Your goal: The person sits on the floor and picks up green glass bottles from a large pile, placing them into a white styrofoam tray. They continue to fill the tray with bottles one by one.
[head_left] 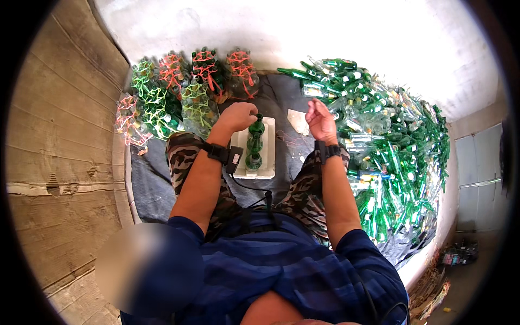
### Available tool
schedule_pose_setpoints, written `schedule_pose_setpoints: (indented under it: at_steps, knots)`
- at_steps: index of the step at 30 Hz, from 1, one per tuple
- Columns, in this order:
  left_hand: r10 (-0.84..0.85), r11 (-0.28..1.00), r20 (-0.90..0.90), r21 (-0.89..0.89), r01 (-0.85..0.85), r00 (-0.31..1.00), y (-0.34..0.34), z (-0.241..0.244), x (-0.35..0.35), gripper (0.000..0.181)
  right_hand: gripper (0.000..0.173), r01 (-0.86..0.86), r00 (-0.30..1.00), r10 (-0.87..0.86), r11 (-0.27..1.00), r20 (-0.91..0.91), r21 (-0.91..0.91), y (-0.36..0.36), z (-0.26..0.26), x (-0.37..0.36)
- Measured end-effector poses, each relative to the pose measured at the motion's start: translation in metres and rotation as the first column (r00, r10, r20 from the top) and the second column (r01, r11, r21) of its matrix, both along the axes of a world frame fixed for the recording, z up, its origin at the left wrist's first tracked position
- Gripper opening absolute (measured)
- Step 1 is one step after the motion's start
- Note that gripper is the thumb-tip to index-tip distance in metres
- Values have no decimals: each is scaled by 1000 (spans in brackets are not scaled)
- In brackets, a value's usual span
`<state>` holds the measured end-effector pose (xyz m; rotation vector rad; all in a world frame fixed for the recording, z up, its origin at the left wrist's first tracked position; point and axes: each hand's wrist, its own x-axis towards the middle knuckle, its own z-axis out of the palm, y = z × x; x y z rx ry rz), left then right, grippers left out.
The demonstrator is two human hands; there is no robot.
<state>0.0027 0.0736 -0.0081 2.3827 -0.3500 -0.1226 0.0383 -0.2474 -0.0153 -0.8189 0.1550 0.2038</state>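
Note:
Between my knees lies a white foam tray [268, 164]. Green glass bottles stand upright in it in one row: a near bottle [253, 161], a middle bottle [254, 142] and a far bottle [256, 126]. My left hand [239, 115] is bent over beside the far bottle, its fingertips at the bottle's mouth; whether they grip it cannot be told. My right hand [321, 118] is raised to the right of the tray, palm turned up and inward, fingers loosely curled and apart, with nothing seen in it.
Bottle bundles tied with red cord [242, 71] and green cord [156, 105] stand at the back left. A large heap of loose bottles [378, 126] fills the right. A pale flat piece [298, 122] lies on the dark ground sheet [148, 187]. Cardboard [65, 134] walls the left.

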Motion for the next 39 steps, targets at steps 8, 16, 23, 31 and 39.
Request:
schedule_pose_setpoints:
  at_steps: [8, 16, 23, 31, 39]
  knots:
    - [31, 999, -2, 15, -31, 1000, 1, 2, -6, 33, 33, 140, 951, -195, 963, 239, 230, -80, 36, -59]
    - [21, 999, -62, 49, -18, 998, -1, 9, -11, 33, 20, 466, 874, -484, 857, 32, 218, -186, -10, -131]
    - [-17, 999, -148, -37, 11, 989, 6, 3, -13, 31, 18, 649, 737, -629, 761, -246, -1, -260, -143, -218]
    - [36, 999, -177, 31, -31, 983, -1, 17, -30, 31, 15, 644, 525, -584, 748, -619, -160, -255, -236, -339]
    - [52, 994, -274, -79, -76, 960, 8, -14, -13, 31, 21, 541, 458, -650, 746, -607, -390, -264, -299, -397]
